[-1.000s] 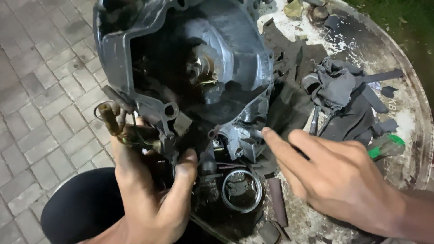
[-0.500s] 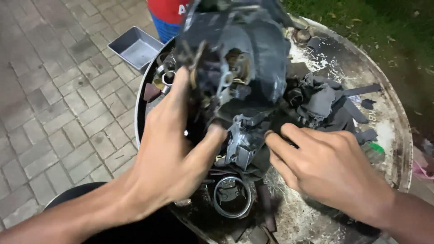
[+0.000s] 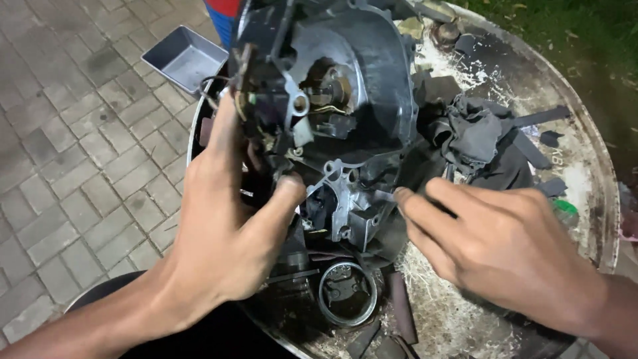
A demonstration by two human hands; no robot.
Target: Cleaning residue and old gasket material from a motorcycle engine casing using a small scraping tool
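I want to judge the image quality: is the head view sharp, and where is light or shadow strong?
Head view: left hand and right hand slightly blurred; engine casing dark with shadowed recesses; round tray rim brighter; grass at top right nearly black.

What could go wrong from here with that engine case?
1. The engine case stands tilted on the round tray, steadied only by the left hand at its edge; it could tip.
2. The right hand has fingertips against the case's sharp metal lugs; a slip may cut them.
3. The loose metal ring and the dark rag lie close by and could be knocked off.
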